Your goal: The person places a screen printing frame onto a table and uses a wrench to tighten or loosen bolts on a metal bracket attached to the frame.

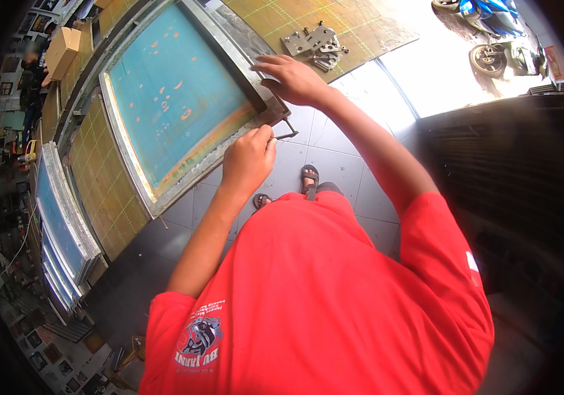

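Observation:
A silk-screen frame with blue mesh and small orange print shapes lies on the table before me. At its near right corner, my left hand is closed, thumb and fingers pinching the end of a dark L-shaped hex key. The key's other end meets the underside of a metal block at that corner. My right hand lies over the frame's right edge, fingers stretched out and apart, gripping nothing. Beyond it, several metal clamp parts with bolts sit on the tabletop.
The yellow-gridded table extends left and far. More blue screens lean in a stack at the left, and a cardboard box stands farther back. Tiled floor lies below; motorbikes are parked at the far right.

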Tool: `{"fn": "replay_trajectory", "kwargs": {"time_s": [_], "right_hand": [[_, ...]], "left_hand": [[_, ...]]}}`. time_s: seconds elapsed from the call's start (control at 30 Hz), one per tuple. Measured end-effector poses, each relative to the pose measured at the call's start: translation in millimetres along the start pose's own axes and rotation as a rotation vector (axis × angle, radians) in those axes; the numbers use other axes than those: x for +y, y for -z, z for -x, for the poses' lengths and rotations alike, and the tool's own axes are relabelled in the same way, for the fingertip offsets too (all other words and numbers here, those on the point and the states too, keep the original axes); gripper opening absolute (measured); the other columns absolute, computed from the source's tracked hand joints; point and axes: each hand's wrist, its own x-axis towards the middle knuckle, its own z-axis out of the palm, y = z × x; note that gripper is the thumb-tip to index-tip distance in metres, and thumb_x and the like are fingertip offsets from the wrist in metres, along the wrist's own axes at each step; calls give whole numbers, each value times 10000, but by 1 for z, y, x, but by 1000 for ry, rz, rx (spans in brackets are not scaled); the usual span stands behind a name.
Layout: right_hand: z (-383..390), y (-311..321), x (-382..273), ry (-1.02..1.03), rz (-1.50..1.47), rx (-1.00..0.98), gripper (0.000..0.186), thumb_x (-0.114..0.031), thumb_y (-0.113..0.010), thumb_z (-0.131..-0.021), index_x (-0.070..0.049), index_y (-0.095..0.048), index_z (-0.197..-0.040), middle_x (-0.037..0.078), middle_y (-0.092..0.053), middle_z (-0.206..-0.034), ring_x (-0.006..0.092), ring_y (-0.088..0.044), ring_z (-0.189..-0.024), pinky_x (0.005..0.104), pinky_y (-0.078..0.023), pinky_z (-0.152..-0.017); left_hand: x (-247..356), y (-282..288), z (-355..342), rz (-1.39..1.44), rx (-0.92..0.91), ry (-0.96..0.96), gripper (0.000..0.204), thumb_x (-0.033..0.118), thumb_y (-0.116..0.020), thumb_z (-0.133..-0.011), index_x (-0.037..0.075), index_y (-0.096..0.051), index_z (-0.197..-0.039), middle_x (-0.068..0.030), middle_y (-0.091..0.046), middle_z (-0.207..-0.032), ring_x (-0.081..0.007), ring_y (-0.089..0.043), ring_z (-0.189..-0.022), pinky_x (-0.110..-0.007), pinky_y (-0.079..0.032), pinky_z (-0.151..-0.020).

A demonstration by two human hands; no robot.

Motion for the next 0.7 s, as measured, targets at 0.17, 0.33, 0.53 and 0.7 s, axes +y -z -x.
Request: {"fn": "replay_trajectory", "kwargs": {"time_s": [0.17, 0.33, 0.53, 0.7], "right_hand": [[-34, -46, 23, 211, 276, -251, 440, -364, -454, -968, -142, -541, -1338, 102, -279, -1554, 297, -260, -1429, 457, -274, -1135], [-33, -50, 21, 183, 299, -412, 469, -402, -415, -971, -127, -550, -1326, 103, -256, -1563, 279, -191, -1454, 461, -259, -1141], [-35, -53, 31, 218, 256, -364, 418, -307, -464, -951, -91, -564, -1294, 122, -268, -1551, 293, -211, -1445, 437, -337, -1104], [-32, -52, 30, 215, 258, -344, 390, -298, -467, -946, -100, -601, -1254, 124, -295, -1537, 291, -229, -1436, 434, -357, -1094]], "left_hand": [[10, 4, -21, -368, -215, -26, 179, 197, -632, -854, 37, -683, -793, -158, -667, -748, -333, -660, -707, -431, -505, -605], [11, 8, -33, -478, -380, -75, 182, 165, -633, -815, 57, -701, -684, -146, -668, -684, -315, -671, -658, -403, -518, -589], [5, -21, -39, -608, -451, -182, 155, 135, -624, -821, 76, -702, -700, -131, -675, -693, -311, -671, -632, -394, -518, -552], [-38, -41, -6, -276, -271, -41, 217, 244, -633, -873, 73, -654, -740, -134, -652, -655, -328, -664, -634, -426, -518, -547]]}}
